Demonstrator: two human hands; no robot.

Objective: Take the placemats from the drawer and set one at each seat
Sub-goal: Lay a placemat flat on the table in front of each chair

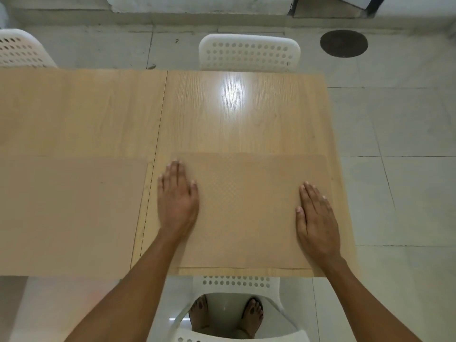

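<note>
Here the left hand (pixel 178 196) is laid flat, palm down and fingers straight, on the left edge of a mat (pixel 246 208); nothing is gripped. The right hand (pixel 316 218) is pressed flat in the same way on the mat's right edge. The mat is spread on the table (pixel 234 114) at its near edge, above a white chair (pixel 237 283). A second mat (pixel 71 213) lies just beside it to the left. Another chair (pixel 249 54) is seen across the table.
</note>
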